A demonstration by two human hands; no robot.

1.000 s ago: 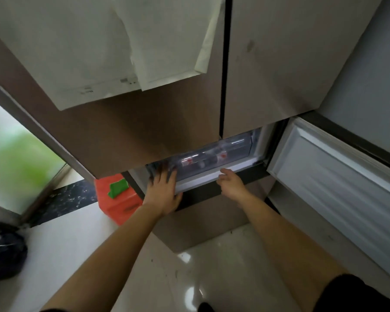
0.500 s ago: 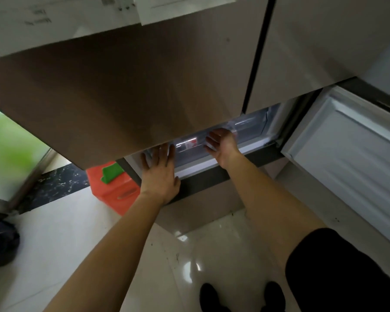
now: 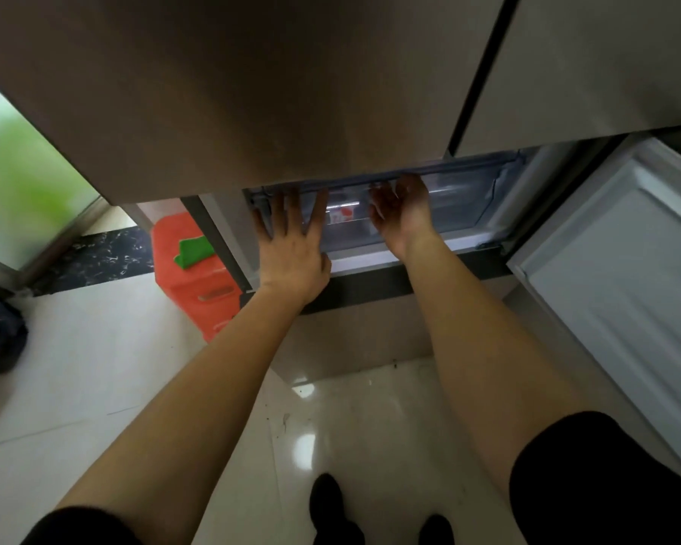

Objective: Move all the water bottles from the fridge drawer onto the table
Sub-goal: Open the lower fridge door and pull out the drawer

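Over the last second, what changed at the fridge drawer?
The right hand left the front edge and reached into the fridge drawer, beside a red-labelled bottle, visibly holding nothing yet. The left hand stays flat on the drawer front.

The fridge drawer (image 3: pixel 468 198) is a clear, faintly bluish plastic bin set in the opened lower compartment, its top rim tucked just under the bottom edge of the brown upper doors. Its long front wall faces the camera and runs almost level, with a pale ledge directly below it. Through that wall one water bottle (image 3: pixel 341 216) shows only in part: clear plastic with a white and red label, blurred, low in the drawer towards its left half. It appears in the gap between the left hand (image 3: pixel 291 245), laid flat on the front wall, and the right hand (image 3: pixel 400 218), raised to the rim. How many bottles lie inside cannot be told.
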